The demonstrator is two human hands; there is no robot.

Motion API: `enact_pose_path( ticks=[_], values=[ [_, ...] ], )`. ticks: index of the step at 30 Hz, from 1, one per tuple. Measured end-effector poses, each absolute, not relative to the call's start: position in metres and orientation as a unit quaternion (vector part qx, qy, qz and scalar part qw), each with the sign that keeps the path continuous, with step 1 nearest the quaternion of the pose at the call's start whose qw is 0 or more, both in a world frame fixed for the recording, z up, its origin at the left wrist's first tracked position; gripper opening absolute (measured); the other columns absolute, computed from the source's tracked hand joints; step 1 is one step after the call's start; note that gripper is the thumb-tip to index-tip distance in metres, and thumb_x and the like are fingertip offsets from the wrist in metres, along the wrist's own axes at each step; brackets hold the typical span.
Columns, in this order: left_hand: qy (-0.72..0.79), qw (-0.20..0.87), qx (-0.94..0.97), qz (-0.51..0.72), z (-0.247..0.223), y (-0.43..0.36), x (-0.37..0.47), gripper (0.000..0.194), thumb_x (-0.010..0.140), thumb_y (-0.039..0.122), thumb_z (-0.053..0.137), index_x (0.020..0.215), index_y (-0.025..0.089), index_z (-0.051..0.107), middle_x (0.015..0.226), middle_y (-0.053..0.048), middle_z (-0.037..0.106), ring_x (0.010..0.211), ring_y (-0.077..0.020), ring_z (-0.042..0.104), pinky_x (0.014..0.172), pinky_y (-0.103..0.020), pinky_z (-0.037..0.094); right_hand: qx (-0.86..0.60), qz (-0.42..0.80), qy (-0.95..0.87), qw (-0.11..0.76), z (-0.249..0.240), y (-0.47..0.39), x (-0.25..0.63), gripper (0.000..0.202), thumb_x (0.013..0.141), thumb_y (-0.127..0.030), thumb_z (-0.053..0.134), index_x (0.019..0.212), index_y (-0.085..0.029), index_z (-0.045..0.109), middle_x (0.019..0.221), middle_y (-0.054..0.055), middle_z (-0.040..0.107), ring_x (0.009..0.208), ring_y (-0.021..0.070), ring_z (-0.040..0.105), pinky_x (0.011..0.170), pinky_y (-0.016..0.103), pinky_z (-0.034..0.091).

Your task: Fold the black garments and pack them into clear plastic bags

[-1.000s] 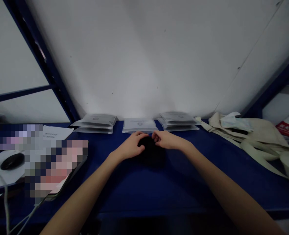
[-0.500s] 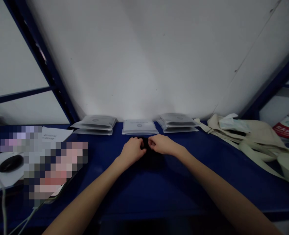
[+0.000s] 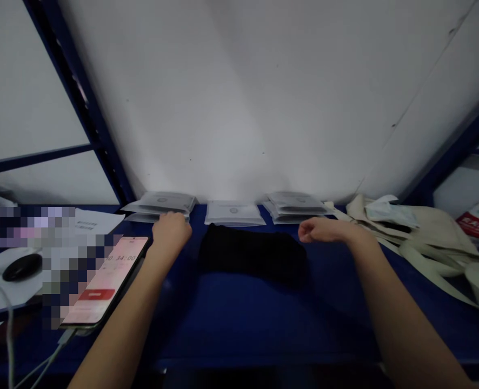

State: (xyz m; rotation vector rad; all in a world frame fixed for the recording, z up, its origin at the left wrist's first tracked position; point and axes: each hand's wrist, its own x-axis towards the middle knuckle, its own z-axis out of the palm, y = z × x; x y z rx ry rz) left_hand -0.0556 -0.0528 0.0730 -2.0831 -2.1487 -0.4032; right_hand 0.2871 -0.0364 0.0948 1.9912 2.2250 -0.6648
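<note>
A black folded cloth (image 3: 251,253) lies flat on the blue tabletop (image 3: 255,319), between my two hands. To its left, apart from it, rests my left hand (image 3: 172,233), its fingers curled in and nothing visible in them. The hand covers part of the left stack of clear zip bags (image 3: 164,201). Just off the cloth's right end is my right hand (image 3: 323,229), closed in a loose fist with nothing showing in it. Behind the cloth, against the wall, are a single flat zip bag (image 3: 234,212) and a right stack of zip bags (image 3: 296,204).
At left lies a phone (image 3: 105,283) with a cable (image 3: 67,336), beside a black mouse (image 3: 22,267) and paper sheets (image 3: 87,224), partly pixelated. Beige cloth bags (image 3: 434,229) are heaped at right. A white wall (image 3: 239,108) bounds the back.
My hands have moved apart from the middle, left hand leftward and right hand rightward. The black cloth, dark and bunched beneath them before, now lies uncovered and spread wider.
</note>
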Motion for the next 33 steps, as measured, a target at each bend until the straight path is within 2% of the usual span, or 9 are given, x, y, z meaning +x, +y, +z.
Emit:
enact_pose_path(
  ticks=[4,7,12,17,23,26,29,31,33],
  values=[
    [-0.592,0.069,-0.790,-0.141,0.067,-0.054,-0.024,0.027,0.083,0.020,0.039,0.100,0.014,0.060,0.105,-0.012,0.062,0.101,-0.0231,0.055,0.085,-0.034,0.045,0.557,-0.189,0.804,-0.088,0.085,-0.041,0.257,0.031,0.077,-0.037,0.055,0.103,-0.020,0.059,0.107,0.007,0.062,0.095,0.0201,0.057,0.082,0.029,0.042],
    [-0.484,0.031,-0.866,-0.121,0.051,-0.051,-0.002,0.029,0.085,0.019,0.039,0.109,0.015,0.056,0.114,-0.009,0.059,0.107,-0.0202,0.053,0.092,-0.032,0.040,0.497,-0.209,0.839,-0.067,0.075,-0.046,0.224,0.038,0.079,-0.047,0.051,0.104,-0.019,0.060,0.108,0.007,0.063,0.095,0.0199,0.057,0.082,0.029,0.043],
    [-0.493,0.036,-0.865,-0.083,0.025,-0.038,0.004,0.031,0.087,0.019,0.039,0.115,0.013,0.052,0.117,-0.013,0.057,0.112,-0.0252,0.049,0.093,-0.039,0.037,0.489,-0.182,0.853,-0.010,0.064,-0.048,0.206,0.013,0.072,-0.027,0.057,0.081,-0.021,0.062,0.086,0.004,0.064,0.073,0.0163,0.057,0.063,0.026,0.041],
    [-0.519,0.056,-0.848,-0.089,0.028,-0.032,-0.002,0.022,0.085,0.019,0.045,0.102,0.012,0.056,0.110,-0.016,0.058,0.109,-0.0285,0.049,0.092,-0.043,0.034,0.515,-0.217,0.828,-0.044,0.069,-0.042,0.220,0.006,0.072,-0.022,0.050,0.075,-0.020,0.056,0.077,0.002,0.061,0.067,0.0143,0.053,0.057,0.024,0.038],
    [-0.553,0.049,-0.828,-0.083,0.037,-0.035,-0.010,0.017,0.082,0.022,0.051,0.095,0.012,0.056,0.101,-0.014,0.062,0.101,-0.0272,0.054,0.087,-0.040,0.036,0.590,-0.223,0.761,-0.152,0.072,-0.026,0.247,0.005,0.071,-0.022,0.046,0.071,-0.019,0.050,0.070,0.001,0.055,0.064,0.0150,0.049,0.056,0.026,0.035],
    [-0.572,0.019,-0.813,-0.107,0.047,-0.033,-0.017,0.013,0.081,0.025,0.052,0.086,0.014,0.057,0.094,-0.012,0.063,0.094,-0.0252,0.056,0.082,-0.037,0.039,0.587,-0.265,0.730,-0.227,0.079,-0.030,0.254,0.008,0.072,-0.027,0.045,0.073,-0.020,0.048,0.069,0.001,0.054,0.066,0.0156,0.049,0.060,0.027,0.037],
    [-0.581,-0.052,-0.789,-0.192,0.070,-0.041,-0.027,0.013,0.081,0.028,0.050,0.078,0.017,0.056,0.084,-0.007,0.063,0.080,-0.0200,0.057,0.074,-0.032,0.043,0.560,-0.273,0.696,-0.356,0.087,-0.052,0.266,0.019,0.073,-0.038,0.048,0.082,-0.022,0.048,0.079,0.002,0.057,0.077,0.0192,0.053,0.071,0.031,0.040],
    [-0.562,-0.089,-0.778,-0.264,0.090,-0.060,-0.037,0.016,0.080,0.031,0.047,0.077,0.018,0.056,0.082,-0.004,0.063,0.079,-0.0184,0.057,0.076,-0.031,0.043,0.527,-0.288,0.661,-0.450,0.089,-0.074,0.283,0.028,0.071,-0.045,0.050,0.089,-0.024,0.048,0.090,0.004,0.058,0.089,0.0227,0.054,0.079,0.035,0.040],
    [-0.514,-0.160,-0.785,-0.306,0.109,-0.090,-0.048,0.019,0.080,0.037,0.048,0.078,0.020,0.058,0.089,-0.003,0.065,0.085,-0.0185,0.057,0.080,-0.031,0.044,0.512,-0.358,0.636,-0.454,0.087,-0.096,0.308,0.030,0.069,-0.052,0.051,0.085,-0.027,0.051,0.093,0.006,0.060,0.096,0.0267,0.055,0.084,0.039,0.039]
  ],
)
